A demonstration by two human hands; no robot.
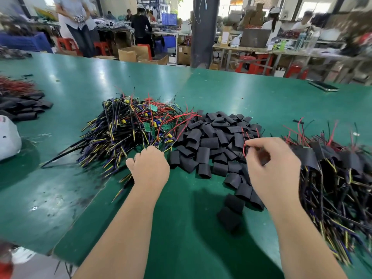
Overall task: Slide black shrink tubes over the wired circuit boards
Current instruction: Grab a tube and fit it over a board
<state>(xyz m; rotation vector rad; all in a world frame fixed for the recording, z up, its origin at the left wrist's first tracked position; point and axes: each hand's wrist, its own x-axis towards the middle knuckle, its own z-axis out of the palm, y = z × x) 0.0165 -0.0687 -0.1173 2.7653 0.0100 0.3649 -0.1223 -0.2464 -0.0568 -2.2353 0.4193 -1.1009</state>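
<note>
Black shrink tubes [209, 141] heaped between wired boards [128, 125].

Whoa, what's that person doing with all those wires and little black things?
A person at a green table is fitting black shrink tubes over wired circuit boards. The left hand digs into the pile of bare boards, fingers curled among the wires; whether it grips one is hidden. The right hand pinches a red wire by the heap of tubes. A finished pile, already sleeved, lies to the right.
</note>
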